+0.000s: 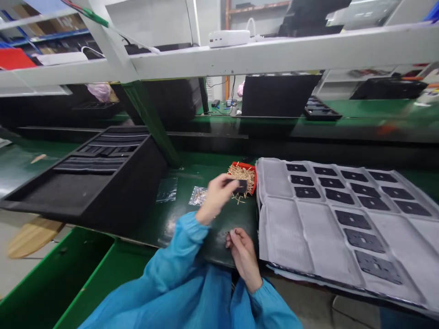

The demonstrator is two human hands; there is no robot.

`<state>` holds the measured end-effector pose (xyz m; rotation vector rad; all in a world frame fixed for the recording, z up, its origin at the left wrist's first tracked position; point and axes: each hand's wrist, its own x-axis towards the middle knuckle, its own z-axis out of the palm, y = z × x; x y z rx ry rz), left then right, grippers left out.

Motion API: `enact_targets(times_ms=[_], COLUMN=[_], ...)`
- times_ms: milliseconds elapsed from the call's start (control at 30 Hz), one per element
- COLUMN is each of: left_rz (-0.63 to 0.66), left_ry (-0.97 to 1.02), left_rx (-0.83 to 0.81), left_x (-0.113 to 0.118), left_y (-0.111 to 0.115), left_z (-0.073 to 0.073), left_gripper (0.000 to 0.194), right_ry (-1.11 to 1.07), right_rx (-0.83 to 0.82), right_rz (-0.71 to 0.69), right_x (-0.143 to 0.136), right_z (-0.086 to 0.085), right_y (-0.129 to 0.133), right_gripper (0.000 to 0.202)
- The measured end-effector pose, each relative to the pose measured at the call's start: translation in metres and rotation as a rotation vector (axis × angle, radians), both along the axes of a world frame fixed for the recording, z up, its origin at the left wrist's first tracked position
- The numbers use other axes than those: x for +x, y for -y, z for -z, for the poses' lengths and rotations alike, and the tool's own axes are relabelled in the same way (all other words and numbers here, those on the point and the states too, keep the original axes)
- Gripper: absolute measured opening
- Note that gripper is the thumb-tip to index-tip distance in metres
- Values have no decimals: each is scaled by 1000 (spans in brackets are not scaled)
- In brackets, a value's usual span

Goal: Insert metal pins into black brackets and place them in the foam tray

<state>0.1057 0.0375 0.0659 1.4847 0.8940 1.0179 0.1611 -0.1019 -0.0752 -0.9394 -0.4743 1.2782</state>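
My left hand (216, 195) is closed on a small flat black plate (243, 186), held up in front of a red tray (254, 170). Tan, stick-like small parts (242, 172) fill that tray, and a few lie on the bench just below it. Nearer to me, my right hand (244, 256) has its thumb and fingers pinched together. A tiny dark bit shows at those fingertips, too small to name. Beside my left wrist lies a clear bag (198, 195) of small parts.
At right, a grey sectioned tray (284, 233) bears several black plates (339, 196). A large black box (113, 196) with dark strips stands at left. Another clear bag (167, 189) lies on the green bench. A green post (151, 119) and white shelf (240, 57) rise ahead.
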Motion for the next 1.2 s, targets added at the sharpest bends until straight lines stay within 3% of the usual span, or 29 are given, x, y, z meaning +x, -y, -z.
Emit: enact_targets(times_ms=[67,133,233,367,467,700,1200], left_rz=[-149,-230,-274,-266,-220,-143,-155], left_ry=[40,47,21,-44,-86,-87,-75], left_rx=[-65,-129,-205,-245,-234,-240,-145], left_x=[-60,-103,-127,-122,-122,-121,-106], left_y=[1,16,54,88,94,96,114], left_z=[1,-1,-9,-23,-29,-30,-27], left_gripper=[32,36,39,36,30,32,29], right_ry=[42,95,184,357,406,468,551], right_rx=[-13,-19,26,169,164,143,177], right_rz=[59,98,74,56,12,50,159], right_x=[-7,-14,-22,-27,-31,-42,-41], right_z=[-11,-28,-65,-110,-124,-122,-131], right_y=[0,1,-2,-20,-31,-31,-21], right_gripper=[33,31,22,18,21,20,12])
